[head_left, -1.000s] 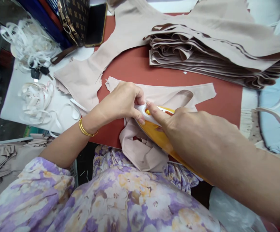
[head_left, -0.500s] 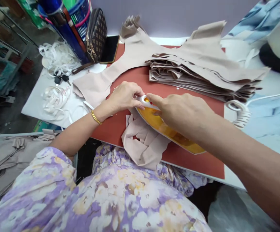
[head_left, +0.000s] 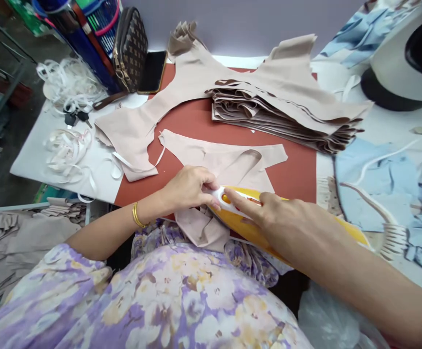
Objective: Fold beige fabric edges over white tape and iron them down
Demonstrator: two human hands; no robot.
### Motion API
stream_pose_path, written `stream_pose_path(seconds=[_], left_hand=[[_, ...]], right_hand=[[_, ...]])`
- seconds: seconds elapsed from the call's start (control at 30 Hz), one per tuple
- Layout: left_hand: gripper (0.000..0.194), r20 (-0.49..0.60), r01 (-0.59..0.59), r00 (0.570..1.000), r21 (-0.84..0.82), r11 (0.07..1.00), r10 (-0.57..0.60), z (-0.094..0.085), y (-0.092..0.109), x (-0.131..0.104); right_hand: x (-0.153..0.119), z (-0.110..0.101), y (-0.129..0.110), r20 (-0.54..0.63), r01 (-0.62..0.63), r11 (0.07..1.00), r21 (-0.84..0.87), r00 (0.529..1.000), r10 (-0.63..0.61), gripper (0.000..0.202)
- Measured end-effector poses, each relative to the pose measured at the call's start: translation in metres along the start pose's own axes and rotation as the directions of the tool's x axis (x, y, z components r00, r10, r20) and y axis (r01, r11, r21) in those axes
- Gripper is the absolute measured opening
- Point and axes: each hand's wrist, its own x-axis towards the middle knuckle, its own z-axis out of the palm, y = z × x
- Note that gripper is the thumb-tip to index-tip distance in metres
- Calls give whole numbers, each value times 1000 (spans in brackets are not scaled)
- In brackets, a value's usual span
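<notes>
My right hand [head_left: 265, 211] is wrapped around the white handle of a yellow iron [head_left: 235, 222], its index finger stretched along the top. The iron lies over a beige fabric piece [head_left: 229, 162] near the table's front edge. Right at the iron's nose, my left hand [head_left: 189, 189] pinches that fabric; its fingertips are partly hidden against the iron. The far part of the piece lies spread on the red-brown board [head_left: 294, 179], while a crumpled beige part [head_left: 202, 230] hangs over the front edge.
Stacked beige cut pieces [head_left: 269, 111] lie behind. On the left are white tape coils [head_left: 69, 152], keys [head_left: 76, 118], a phone [head_left: 153, 72] and a patterned pouch [head_left: 131, 48]. The iron's coiled cord [head_left: 395, 240] and light blue fabric [head_left: 371, 184] are at the right.
The iron and both hands have come closer to the table's front edge. The fabric's far part now lies spread out beyond the iron. The view has shifted slightly.
</notes>
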Motion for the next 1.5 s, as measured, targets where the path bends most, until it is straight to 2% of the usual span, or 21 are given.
stream_pose_path(seconds=[0.13,0.27,0.37,0.5,0.63,0.83,1.03,1.13,1.23,1.37,1.43,1.5], left_hand=[[23,20,20,1000,-23,1000,-19,-10,-4,6],[29,90,62,994,-31,998,-59,-26,-11,23],[33,136,71,988,-11,997,-69,-38,-18,35],[35,141,73,987,18,997,-74,-48,-23,43],[36,115,102,988,39,994,-106,-50,-23,46],[32,61,121,990,42,992,-123,-48,-22,50],[32,73,74,994,58,996,-78,-59,-36,76],[31,64,15,998,54,998,-19,-61,-36,86],[30,-28,-51,998,84,995,54,-54,-30,77],[31,-265,-63,959,144,988,100,-40,-31,39],[28,-360,-34,928,175,984,96,-36,-36,19],[25,-407,-8,909,194,981,88,-33,-40,4]], right_hand=[[12,-15,-3,61,18,1000,-16,998,-17,75],[21,-26,-6,82,-42,998,44,996,38,70],[28,-29,-7,41,-61,994,92,997,58,64],[39,-30,-4,-24,-72,973,219,997,79,55],[48,-27,5,-100,-38,955,295,992,71,55],[57,-25,20,-117,-48,948,313,989,88,50],[62,-35,21,-119,-115,943,312,980,159,50],[65,-35,25,-193,-126,946,298,963,189,45],[60,-25,35,-220,-165,949,268,949,228,46],[27,-2,48,-250,-219,961,171,934,257,56],[4,9,49,-212,-242,962,123,941,264,62],[-15,19,45,-113,-249,964,88,959,258,67]])
